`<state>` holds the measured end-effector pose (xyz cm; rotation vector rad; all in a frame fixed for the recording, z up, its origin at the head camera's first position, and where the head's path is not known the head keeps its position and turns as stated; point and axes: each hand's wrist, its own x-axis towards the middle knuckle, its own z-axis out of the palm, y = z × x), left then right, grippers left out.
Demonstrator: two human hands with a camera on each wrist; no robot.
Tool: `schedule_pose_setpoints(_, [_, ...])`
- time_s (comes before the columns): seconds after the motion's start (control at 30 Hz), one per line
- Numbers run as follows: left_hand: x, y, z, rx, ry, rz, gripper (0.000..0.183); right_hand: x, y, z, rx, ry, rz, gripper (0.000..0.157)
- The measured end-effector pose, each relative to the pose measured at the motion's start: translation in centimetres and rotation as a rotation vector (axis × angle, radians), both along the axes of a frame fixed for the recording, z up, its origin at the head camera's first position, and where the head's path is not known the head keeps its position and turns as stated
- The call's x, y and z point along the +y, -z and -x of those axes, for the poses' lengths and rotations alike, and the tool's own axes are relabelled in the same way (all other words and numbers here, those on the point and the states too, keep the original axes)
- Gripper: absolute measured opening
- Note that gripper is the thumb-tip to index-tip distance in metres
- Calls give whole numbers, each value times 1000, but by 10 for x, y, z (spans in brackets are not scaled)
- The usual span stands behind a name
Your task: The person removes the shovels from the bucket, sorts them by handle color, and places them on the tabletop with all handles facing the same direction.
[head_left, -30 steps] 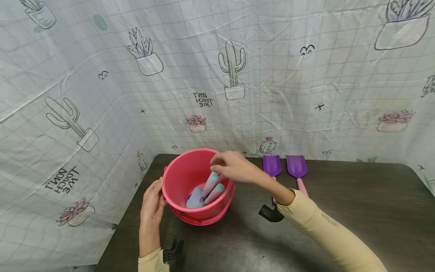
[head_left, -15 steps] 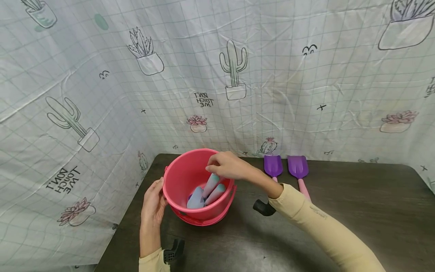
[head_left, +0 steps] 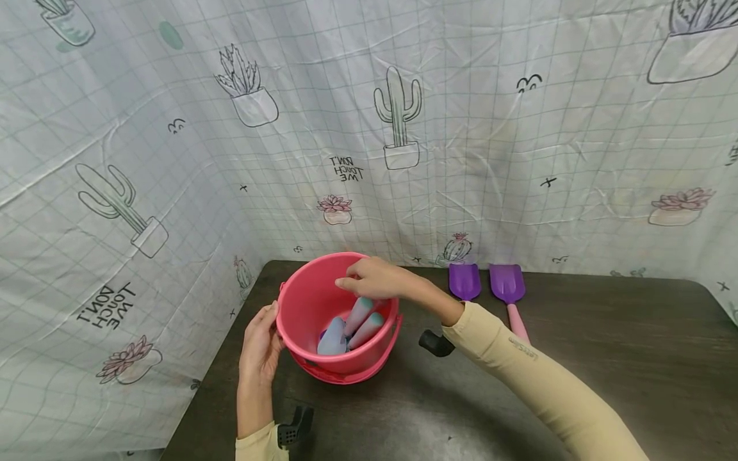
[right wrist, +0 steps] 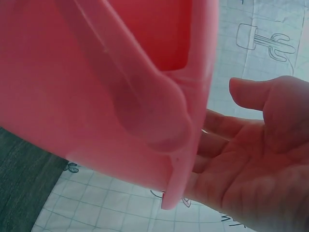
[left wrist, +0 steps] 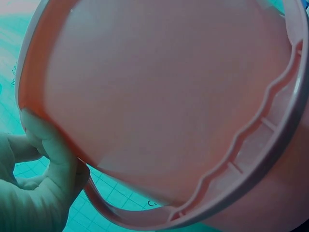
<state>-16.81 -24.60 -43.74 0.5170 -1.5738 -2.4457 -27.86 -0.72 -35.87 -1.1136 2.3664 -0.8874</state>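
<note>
A pink bucket (head_left: 302,307) stands on the dark table, its mouth tipped toward me. At its left rim my left hand (head_left: 259,339) grips the edge; in the left wrist view the thumb and fingers of that hand (left wrist: 53,164) pinch the wall. Over the right part of the mouth hovers my right hand (head_left: 380,280), its fingers loosely bent. The right wrist view shows the palm of this hand (right wrist: 256,154) with nothing in it, the fingertips hidden behind the bucket rim. Inside lie a pale blue piece (head_left: 332,338) and teal-tipped handles (head_left: 366,330).
To the right, two purple toy shovels (head_left: 464,282) with pink handles lie near the table's back edge; the right forearm hides part of one. The bucket's pink carrying handle (head_left: 369,370) hangs down its front. A patterned curtain (head_left: 461,160) rises behind and left of the table (head_left: 605,358).
My right hand has moved left, from above the teal-tipped handles further over the bucket's mouth. My left hand and the bucket have stayed nearly still.
</note>
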Motion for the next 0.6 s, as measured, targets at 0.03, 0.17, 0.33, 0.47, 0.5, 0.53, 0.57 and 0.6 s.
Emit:
schedule_pose_setpoints(0.03, [0,0,0,1,1,-2,18,-1,1,1,-7,-2,-12,28])
schedule_pose_setpoints(0.17, [-1,1,1,2,5,-14,18,-5,1,4,-35,-7,-43,30])
schedule_pose_setpoints(0.33, [-2,2,1,1,7,-12,18,-8,2,8,-63,-2,-76,35])
schedule_pose_setpoints(0.47, [-2,2,1,1,7,-6,18,-11,1,9,-69,-2,-124,33])
schedule_pose_setpoints(0.5, [-2,2,1,2,7,-5,18,-12,1,10,-75,-1,-140,34])
schedule_pose_setpoints(0.53, [-2,2,1,2,6,-4,18,-13,1,10,-82,-2,-157,36])
schedule_pose_setpoints(0.57, [-2,2,1,2,6,-5,18,-14,1,10,-92,1,-177,38])
schedule_pose_setpoints(0.6, [-2,3,1,2,6,-6,18,-16,1,11,-101,3,-200,40])
